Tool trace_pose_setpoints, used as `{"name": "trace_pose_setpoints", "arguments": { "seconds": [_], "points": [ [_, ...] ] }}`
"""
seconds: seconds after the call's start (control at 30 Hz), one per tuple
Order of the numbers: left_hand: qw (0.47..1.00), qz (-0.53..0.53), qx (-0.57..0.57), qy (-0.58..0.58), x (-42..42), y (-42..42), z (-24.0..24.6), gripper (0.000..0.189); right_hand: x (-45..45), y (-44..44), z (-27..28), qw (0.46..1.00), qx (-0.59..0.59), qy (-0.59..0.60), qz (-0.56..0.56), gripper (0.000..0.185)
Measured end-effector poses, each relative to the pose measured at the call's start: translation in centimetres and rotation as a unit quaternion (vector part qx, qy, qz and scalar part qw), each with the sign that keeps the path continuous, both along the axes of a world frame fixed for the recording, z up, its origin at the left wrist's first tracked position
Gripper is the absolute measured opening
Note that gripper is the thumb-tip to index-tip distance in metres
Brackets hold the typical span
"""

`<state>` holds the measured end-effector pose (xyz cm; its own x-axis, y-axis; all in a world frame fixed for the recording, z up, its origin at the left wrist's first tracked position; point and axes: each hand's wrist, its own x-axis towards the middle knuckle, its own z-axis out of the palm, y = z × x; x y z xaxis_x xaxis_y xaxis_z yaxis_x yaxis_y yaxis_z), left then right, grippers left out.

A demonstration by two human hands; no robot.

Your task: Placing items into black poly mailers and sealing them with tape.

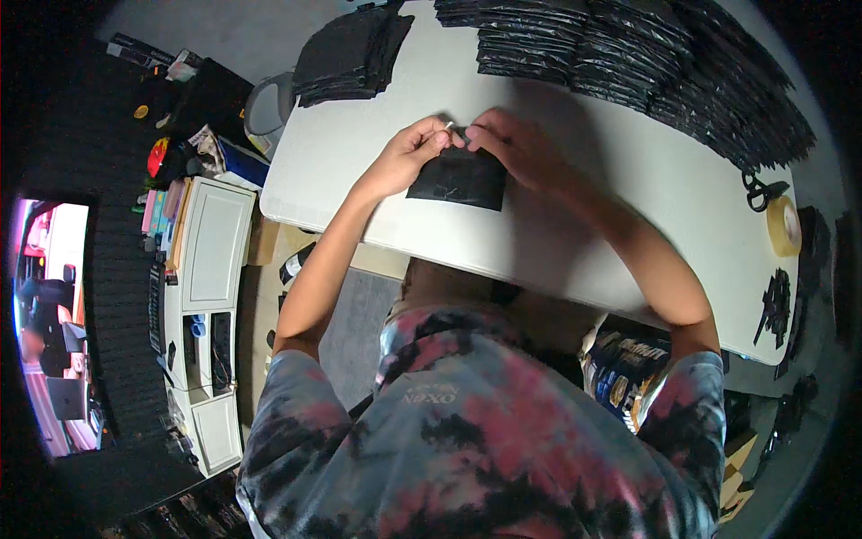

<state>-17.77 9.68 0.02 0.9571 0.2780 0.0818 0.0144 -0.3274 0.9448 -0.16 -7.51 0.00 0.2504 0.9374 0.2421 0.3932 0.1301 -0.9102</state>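
A flat black plastic bag (459, 180) lies on the white table (323, 162) in front of me. At its far left corner, my left hand (407, 156) pinches the edge between thumb and fingers, and a small white piece (449, 126) shows at the fingertips. My right hand (520, 149) grips the far edge a little to the right, its fingers curled and partly in shadow. A short dark strip of the bag's edge shows between the two hands. What lies under the fingertips is hidden.
Stacked black bags (606, 54) cover the far right of the table; another black stack (350, 57) stands far left. Along the right edge are black scissors (759, 191), a roll of tape (784, 226) and black strips (774, 306). A white cabinet (219, 246) stands left.
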Motion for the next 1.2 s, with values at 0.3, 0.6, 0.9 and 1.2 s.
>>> {"name": "trace_pose_setpoints", "arguments": {
  "seconds": [0.3,0.6,0.9,1.2],
  "points": [
    [0.996,0.025,0.067,0.061,0.6,0.6,0.4,0.027,0.7,0.9,-1.0,0.997,0.0,-0.078,-0.018,0.023],
    [0.994,0.049,0.057,0.082,1.3,1.3,0.8,0.034,1.4,1.5,0.2,0.989,-0.065,-0.131,-0.017,0.026],
    [0.984,0.053,0.069,0.158,2.2,1.8,1.0,0.034,2.1,3.4,0.9,0.986,-0.138,-0.09,0.003,0.027],
    [0.99,0.05,0.018,0.133,2.5,2.4,0.2,0.034,2.9,4.1,-0.6,0.978,-0.16,-0.134,0.003,0.029]
  ]
}}
